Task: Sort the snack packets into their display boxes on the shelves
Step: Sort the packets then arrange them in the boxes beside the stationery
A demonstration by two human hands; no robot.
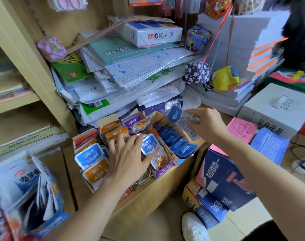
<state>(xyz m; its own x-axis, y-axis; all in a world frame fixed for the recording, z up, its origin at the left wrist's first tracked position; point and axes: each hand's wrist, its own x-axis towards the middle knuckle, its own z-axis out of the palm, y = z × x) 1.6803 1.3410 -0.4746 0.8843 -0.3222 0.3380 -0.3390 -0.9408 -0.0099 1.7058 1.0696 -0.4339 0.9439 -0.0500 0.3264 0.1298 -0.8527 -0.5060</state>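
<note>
Shelf (14,101), paper stack (130,66) | left hand (126,160) spread on packets (90,157) | right hand (208,125) pinches packet (174,114) (blue)

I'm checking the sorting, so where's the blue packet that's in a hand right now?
In the head view, right of centre: the right hand pinches the blue packet above the row of blue packets, below the paper pile.

Glossy plastic snack packets (150,146) fill worn cardboard display boxes (163,168) beside a matt wooden shelf (33,66).
</note>
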